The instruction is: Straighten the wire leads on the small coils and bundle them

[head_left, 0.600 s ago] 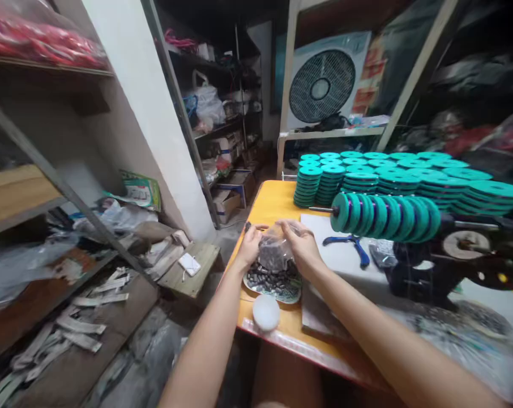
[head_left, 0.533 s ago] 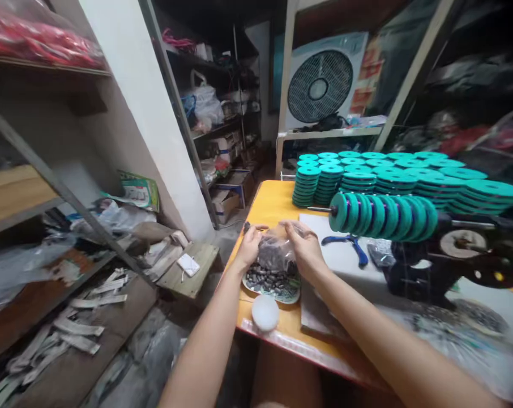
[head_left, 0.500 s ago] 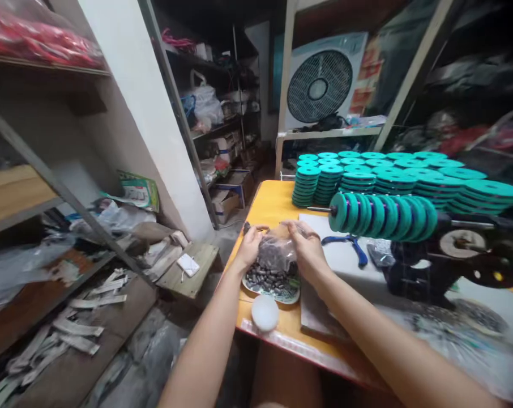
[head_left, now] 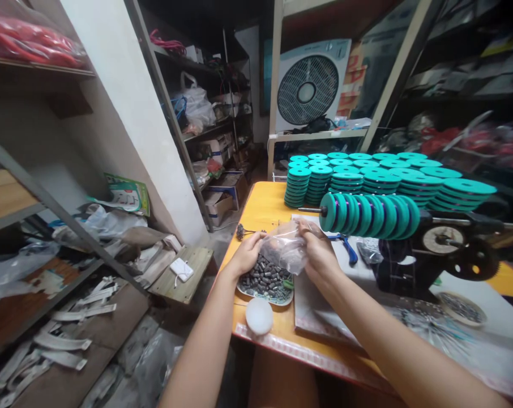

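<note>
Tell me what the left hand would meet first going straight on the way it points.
The left hand would first meet the clear plastic bag, right ahead and seemingly touching it. Past that, the stacks of green discs look next, though depth is unclear.

The head camera looks from above the near side of the table (head_left: 263,198), close to it, forward and down across its top, wide enough to include the fan (head_left: 308,90) beyond the table and the bench (head_left: 201,263) left of it.
</note>
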`<state>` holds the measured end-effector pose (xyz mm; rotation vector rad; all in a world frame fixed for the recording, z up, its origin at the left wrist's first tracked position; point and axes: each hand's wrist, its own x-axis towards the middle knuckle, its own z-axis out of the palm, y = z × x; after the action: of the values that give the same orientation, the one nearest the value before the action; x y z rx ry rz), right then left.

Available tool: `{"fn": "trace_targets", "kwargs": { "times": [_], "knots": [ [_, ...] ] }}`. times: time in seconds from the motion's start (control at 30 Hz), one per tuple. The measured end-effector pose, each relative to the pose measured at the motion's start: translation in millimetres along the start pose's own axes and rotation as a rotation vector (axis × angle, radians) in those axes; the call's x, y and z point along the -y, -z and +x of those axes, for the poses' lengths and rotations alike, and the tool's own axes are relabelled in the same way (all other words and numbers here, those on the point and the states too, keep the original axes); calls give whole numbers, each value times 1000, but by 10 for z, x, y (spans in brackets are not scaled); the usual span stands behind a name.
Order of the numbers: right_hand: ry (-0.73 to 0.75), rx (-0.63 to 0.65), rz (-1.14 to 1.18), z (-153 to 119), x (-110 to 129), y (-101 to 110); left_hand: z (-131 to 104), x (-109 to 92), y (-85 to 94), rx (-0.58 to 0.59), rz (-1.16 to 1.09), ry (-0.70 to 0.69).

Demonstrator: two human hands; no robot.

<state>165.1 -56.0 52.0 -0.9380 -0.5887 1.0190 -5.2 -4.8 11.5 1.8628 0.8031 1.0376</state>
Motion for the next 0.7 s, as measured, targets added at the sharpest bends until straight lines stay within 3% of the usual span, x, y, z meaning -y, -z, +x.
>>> {"fn": "trace_targets", "kwargs": {
  "times": [0.17, 0.37, 0.7],
  "knots": [
    [-62, -116, 75, 122, -2, 86, -32, -21, 44, 80, 12, -49],
    [-145, -104, 166, 153, 6, 146, -73, -113, 31, 209, -44, -39],
    [-227, -37, 308, 6, 105, 127, -86, -213, 62, -56, -245, 90]
  ]
}}
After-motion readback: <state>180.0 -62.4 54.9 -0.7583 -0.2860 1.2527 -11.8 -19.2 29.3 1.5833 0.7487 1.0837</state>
